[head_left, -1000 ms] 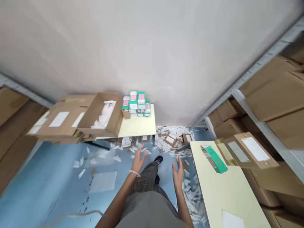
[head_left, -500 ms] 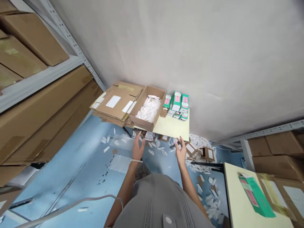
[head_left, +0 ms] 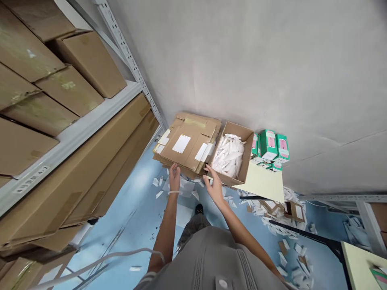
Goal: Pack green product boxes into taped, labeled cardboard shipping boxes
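Note:
My left hand (head_left: 174, 176) is stretched forward with fingers apart, just below the near edge of a stack of flattened cardboard boxes (head_left: 187, 143) with white labels. My right hand (head_left: 214, 183) is open too, its fingertips close to the near right corner of that stack and to the open cardboard box (head_left: 242, 177) filled with white packets (head_left: 228, 155). Neither hand holds anything. Green and pink small boxes (head_left: 270, 147) are piled behind the open box, on a pale yellow table (head_left: 264, 185).
Metal shelving (head_left: 81, 129) loaded with large cardboard cartons fills the left side. A grey wall rises behind the table. White paper scraps and small cardboard pieces (head_left: 281, 225) litter the blue floor. A second pale table's corner (head_left: 363, 262) shows at lower right.
The view has swung left and closer to the flat cardboard stack. Both hands have risen from near the floor scraps to the stack's near edge, staying open.

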A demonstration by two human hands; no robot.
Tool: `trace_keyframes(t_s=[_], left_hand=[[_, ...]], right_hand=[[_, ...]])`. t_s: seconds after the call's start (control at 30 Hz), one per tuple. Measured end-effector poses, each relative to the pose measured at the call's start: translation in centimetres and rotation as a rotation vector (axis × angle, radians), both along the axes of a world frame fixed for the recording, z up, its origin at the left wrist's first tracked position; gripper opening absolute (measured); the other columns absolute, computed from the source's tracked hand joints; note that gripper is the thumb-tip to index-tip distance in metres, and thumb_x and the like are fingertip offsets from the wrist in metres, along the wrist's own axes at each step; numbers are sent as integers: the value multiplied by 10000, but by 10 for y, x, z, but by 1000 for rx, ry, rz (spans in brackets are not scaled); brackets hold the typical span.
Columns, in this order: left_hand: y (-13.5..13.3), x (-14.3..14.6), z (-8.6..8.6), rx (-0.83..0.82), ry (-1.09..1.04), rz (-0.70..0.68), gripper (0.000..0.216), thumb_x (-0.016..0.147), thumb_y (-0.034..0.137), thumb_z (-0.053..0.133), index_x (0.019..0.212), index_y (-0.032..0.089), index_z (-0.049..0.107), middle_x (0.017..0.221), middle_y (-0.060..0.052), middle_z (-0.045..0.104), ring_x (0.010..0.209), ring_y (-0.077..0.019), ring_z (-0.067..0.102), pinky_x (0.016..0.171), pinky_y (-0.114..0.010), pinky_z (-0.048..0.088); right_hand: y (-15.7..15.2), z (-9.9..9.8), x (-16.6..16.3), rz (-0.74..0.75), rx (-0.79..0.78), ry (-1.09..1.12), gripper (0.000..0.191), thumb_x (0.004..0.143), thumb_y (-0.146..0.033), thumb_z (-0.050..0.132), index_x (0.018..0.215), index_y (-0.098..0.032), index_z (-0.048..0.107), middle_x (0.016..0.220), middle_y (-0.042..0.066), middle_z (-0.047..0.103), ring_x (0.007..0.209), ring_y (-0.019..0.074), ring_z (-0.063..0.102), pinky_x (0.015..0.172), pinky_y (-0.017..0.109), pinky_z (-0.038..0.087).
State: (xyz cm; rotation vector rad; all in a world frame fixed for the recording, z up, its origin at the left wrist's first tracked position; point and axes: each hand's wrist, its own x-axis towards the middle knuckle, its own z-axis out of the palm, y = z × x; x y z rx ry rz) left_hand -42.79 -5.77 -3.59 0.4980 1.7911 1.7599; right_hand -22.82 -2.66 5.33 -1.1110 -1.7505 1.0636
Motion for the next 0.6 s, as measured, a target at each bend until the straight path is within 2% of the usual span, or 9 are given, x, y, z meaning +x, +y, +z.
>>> trace_keyframes(t_s=[0.17, 0.3, 0.43, 0.6], left_hand=[[38, -13, -26, -100, -329, 156, 429, 766, 440, 721, 1099, 221, 564, 1127, -120, 630, 1084, -225, 650, 930, -414, 530], [47, -19, -39, -75, -436, 153, 329, 745, 385, 744, 984, 231, 578, 960, -86, 659, 983, -214, 678, 910, -426, 541], [54, -25, -39, -87, -518, 133, 274, 724, 372, 746, 852, 214, 561, 877, -59, 652, 970, -207, 672, 937, -436, 520], [68, -31, -26, -67, -551, 114, 275, 707, 359, 753, 760, 198, 536, 819, -41, 642, 850, -180, 671, 832, -377, 547]], right_hand=[[3, -17, -26, 37, -46, -36, 482, 909, -347, 545, 1379, -242, 542, 1290, 79, 645, 1205, 257, 589, 1077, 424, 420], [-2, -27, -29, 29, -94, -53, 459, 900, -346, 552, 1350, -257, 575, 1281, 71, 651, 1203, 257, 591, 1075, 426, 425], [-5, -29, -25, 26, -100, -97, 480, 901, -332, 543, 1374, -251, 553, 1270, 71, 657, 1172, 259, 606, 1048, 429, 452], [-2, -25, -20, 10, -116, -90, 483, 899, -329, 539, 1376, -253, 549, 1253, 66, 665, 1163, 260, 609, 1027, 427, 472]])
